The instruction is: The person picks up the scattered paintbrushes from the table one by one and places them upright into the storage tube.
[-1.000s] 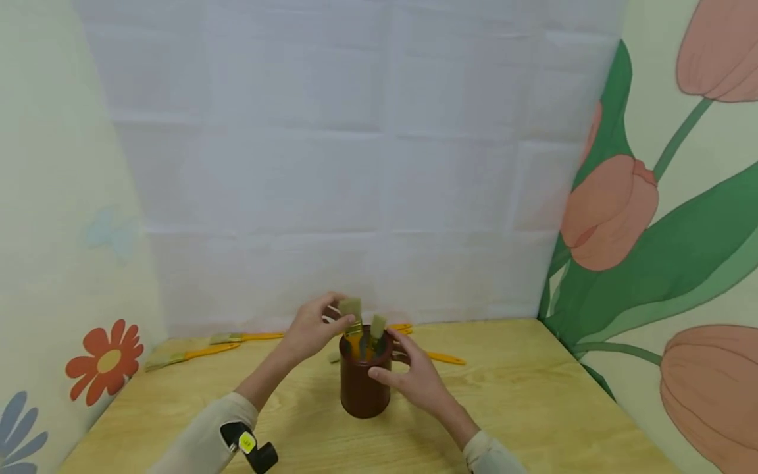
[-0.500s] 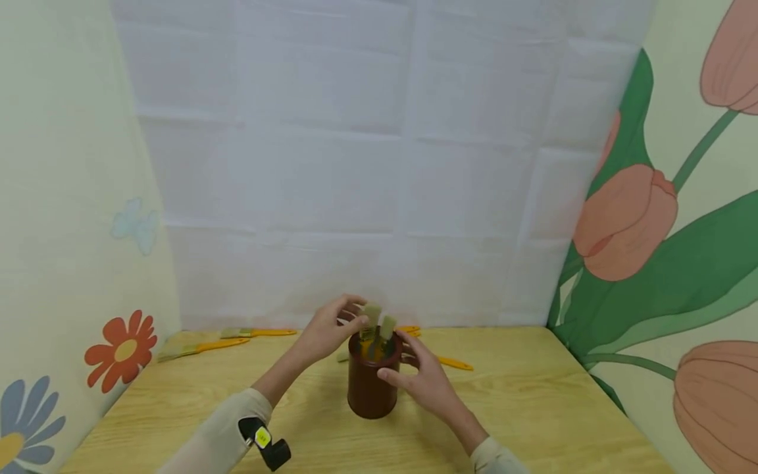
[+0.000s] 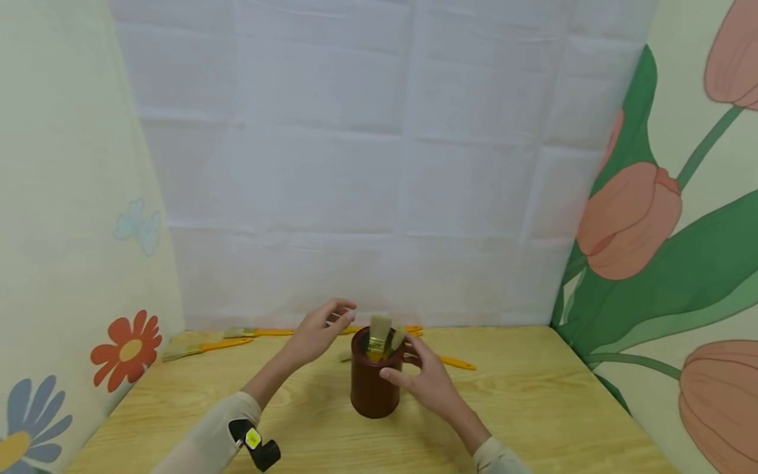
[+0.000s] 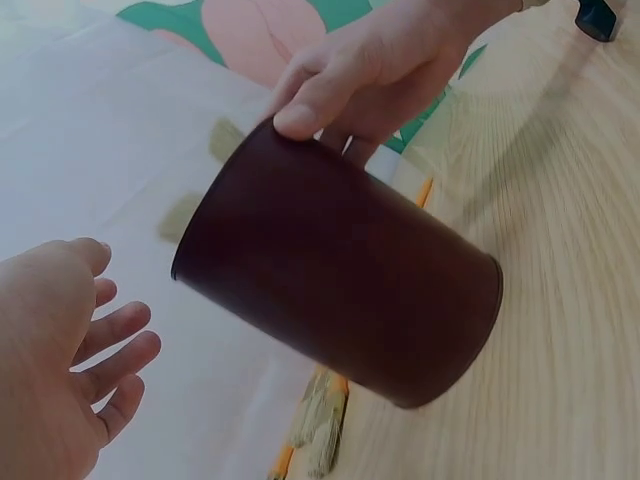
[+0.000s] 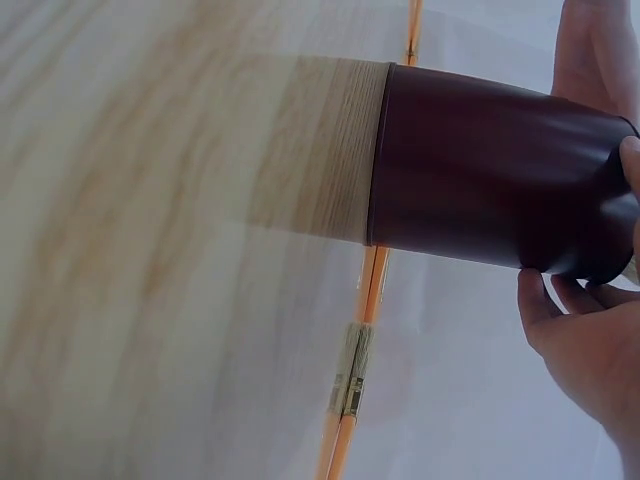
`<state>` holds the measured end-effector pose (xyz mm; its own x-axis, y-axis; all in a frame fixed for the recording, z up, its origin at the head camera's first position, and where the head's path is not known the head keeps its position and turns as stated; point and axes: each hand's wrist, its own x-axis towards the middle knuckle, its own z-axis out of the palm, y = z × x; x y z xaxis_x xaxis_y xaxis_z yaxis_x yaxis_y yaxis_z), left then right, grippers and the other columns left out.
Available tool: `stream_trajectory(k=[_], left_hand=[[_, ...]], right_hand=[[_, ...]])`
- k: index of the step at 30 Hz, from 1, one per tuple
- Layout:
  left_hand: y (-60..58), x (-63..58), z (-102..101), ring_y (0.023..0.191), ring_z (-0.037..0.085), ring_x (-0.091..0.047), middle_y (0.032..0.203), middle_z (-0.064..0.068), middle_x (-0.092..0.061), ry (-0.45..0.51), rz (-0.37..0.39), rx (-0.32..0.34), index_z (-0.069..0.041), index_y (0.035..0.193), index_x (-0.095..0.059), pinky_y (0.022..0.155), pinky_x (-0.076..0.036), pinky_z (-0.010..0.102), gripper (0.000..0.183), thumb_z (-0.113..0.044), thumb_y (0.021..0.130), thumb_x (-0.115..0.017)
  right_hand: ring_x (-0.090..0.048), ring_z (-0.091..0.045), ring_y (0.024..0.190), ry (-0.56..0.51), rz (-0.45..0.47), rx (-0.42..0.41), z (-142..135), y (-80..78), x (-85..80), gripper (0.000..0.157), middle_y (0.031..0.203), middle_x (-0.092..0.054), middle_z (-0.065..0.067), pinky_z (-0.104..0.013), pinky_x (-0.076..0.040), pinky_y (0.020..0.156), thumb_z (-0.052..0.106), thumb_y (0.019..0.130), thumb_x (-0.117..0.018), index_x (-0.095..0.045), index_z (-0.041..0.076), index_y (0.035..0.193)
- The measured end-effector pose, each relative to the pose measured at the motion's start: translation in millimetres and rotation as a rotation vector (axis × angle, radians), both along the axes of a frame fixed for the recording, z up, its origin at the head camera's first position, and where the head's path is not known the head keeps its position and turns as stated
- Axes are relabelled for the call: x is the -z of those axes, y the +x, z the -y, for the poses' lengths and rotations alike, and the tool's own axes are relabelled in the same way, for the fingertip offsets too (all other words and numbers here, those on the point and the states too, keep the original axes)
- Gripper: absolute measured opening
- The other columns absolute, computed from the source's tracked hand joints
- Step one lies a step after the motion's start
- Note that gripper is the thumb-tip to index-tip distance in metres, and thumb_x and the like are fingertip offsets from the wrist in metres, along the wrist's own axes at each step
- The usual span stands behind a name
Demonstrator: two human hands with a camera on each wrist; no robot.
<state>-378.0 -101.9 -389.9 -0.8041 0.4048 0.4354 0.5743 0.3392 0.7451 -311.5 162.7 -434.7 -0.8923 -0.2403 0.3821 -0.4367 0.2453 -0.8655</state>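
Two flat paintbrushes (image 3: 379, 330) already stand bristles up inside the dark brown cylindrical holder (image 3: 376, 390), which sits upright on the wood-grain table (image 3: 521, 428) at the lower centre of the frame. The right hand (image 3: 428, 378) grips the holder near its rim with thumb and fingers; the left hand (image 3: 320, 334) hangs near it, on the picture's left, fingers loosely bent and apart, holding nothing. The loading looks only part done: loose brushes (image 3: 207, 347) lie at lower left, and orange handles (image 3: 458, 363) show behind the holder, their number hidden. Holder and hands partly block those rear ones. Behind hangs a creased white sheet (image 3: 331, 184).
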Motion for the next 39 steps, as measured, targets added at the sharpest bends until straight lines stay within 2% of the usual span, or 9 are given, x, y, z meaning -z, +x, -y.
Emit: stream_trajectory(k=[1,5,12,16,21,27,33,36,39], left_hand=[[0.7,-0.2,3,0.109,0.033,-0.062,0.123,0.01,-0.064,-0.005,-0.002,-0.004,-0.017,0.137,-0.059,0.088,-0.051,0.053,0.034,-0.033,0.108,-0.055],[-0.7,2.5,15,0.107,0.026,-0.062,0.12,0.006,-0.064,-0.035,-0.01,-0.03,-0.019,0.136,-0.06,0.087,-0.052,0.049,0.033,-0.035,0.108,-0.055],[-9.2,17.1,39,0.103,0.023,-0.062,0.117,0.005,-0.064,-0.089,-0.024,-0.094,-0.015,0.135,-0.06,0.085,-0.052,0.045,0.031,-0.03,0.108,-0.055],[-11.7,26.3,59,0.102,0.022,-0.062,0.116,0.005,-0.064,-0.138,-0.029,-0.14,-0.013,0.136,-0.06,0.084,-0.053,0.043,0.033,-0.03,0.108,-0.056],[-13.8,33.4,90,0.1,0.024,-0.062,0.114,0.007,-0.064,-0.17,-0.049,-0.175,-0.008,0.135,-0.058,0.082,-0.053,0.045,0.032,-0.024,0.108,-0.057],[-22.0,42.2,124,0.103,0.032,-0.061,0.118,0.014,-0.061,-0.254,-0.116,-0.233,-0.003,0.136,-0.057,0.086,-0.051,0.052,0.04,-0.031,0.108,-0.056],[-27.5,51.8,158,0.116,0.046,-0.056,0.132,0.027,-0.054,-0.451,-0.23,-0.365,0.001,0.137,-0.057,0.087,-0.047,0.063,0.043,-0.028,0.106,-0.061],[-27.4,57.1,174,0.121,0.051,-0.05,0.137,0.03,-0.051,-0.515,-0.217,-0.43,0.003,0.14,-0.054,0.09,-0.04,0.07,0.046,-0.023,0.104,-0.064],[-26.8,61.8,187,0.126,0.055,-0.043,0.142,0.032,-0.046,-0.56,-0.169,-0.468,0.003,0.145,-0.048,0.094,-0.032,0.075,0.053,-0.023,0.102,-0.066]], right_hand=[[-0.056,-0.032,0.126,0.006,0.002,0.004,-1,-2.8,3.6,0.076,0.147,-0.05,-0.006,-0.052,-0.049,0.098,0.027,0.089,-0.083,-0.043,0.025,0.154],[-0.055,-0.037,0.127,0.02,0.037,0.018,0,-0.2,1.0,0.08,0.148,-0.049,-0.011,-0.053,-0.049,0.097,0.026,0.09,-0.082,-0.039,0.018,0.157],[-0.054,-0.042,0.126,0.015,0.063,0.015,0,23.2,-23.4,0.079,0.147,-0.048,-0.018,-0.049,-0.052,0.094,0.024,0.091,-0.081,-0.04,0.009,0.157],[-0.054,-0.042,0.126,0.013,0.062,0.01,-1,29.1,-28.0,0.077,0.148,-0.048,-0.019,-0.049,-0.051,0.096,0.024,0.092,-0.081,-0.04,0.009,0.156],[-0.053,-0.039,0.128,0.02,0.075,0.02,-1,21.0,-18.7,0.079,0.149,-0.047,-0.015,-0.049,-0.049,0.099,0.023,0.091,-0.082,-0.039,0.013,0.157],[-0.054,-0.034,0.128,0.012,0.06,0.042,-7,4.3,1.5,0.08,0.15,-0.048,-0.008,-0.052,-0.048,0.099,0.027,0.089,-0.083,-0.04,0.022,0.157],[-0.055,-0.032,0.127,-0.004,0.048,0.027,-10,3.1,5.4,0.077,0.149,-0.048,-0.003,-0.054,-0.048,0.098,0.032,0.088,-0.084,-0.044,0.031,0.154],[-0.054,-0.032,0.128,0.008,0.045,0.015,-11,4.3,5.2,0.078,0.15,-0.047,-0.004,-0.055,-0.047,0.099,0.034,0.089,-0.083,-0.042,0.03,0.155],[-0.055,-0.032,0.127,0.02,0.052,0.028,-12,5.5,4.0,0.08,0.15,-0.048,-0.003,-0.053,-0.048,0.098,0.036,0.088,-0.083,-0.042,0.029,0.156]])
